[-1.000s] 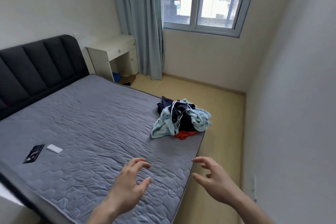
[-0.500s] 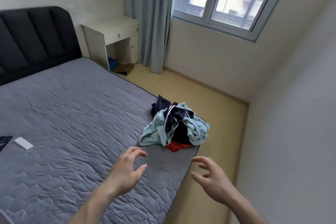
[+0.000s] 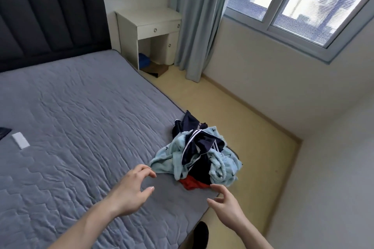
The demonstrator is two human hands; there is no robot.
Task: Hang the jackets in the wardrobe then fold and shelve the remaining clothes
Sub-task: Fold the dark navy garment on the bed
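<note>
Spanning most of the room, a grey bed (image 3: 70, 117) carries a heap of clothes (image 3: 199, 153) at its near corner, beside the floor (image 3: 232, 107). A left hand (image 3: 131, 190) and right hand (image 3: 226, 202) hover just short of it, fingers loosely spread, holding nothing.

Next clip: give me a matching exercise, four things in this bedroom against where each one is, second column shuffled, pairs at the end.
Things:
1. clothes pile
2. white remote
3. nightstand
4. curtain

Places:
A. between headboard and curtain
B. left part of the mattress
C. left of the window
D. mattress corner, just beyond both hands

Pairs: 1-D, 2-B, 3-A, 4-C
</note>
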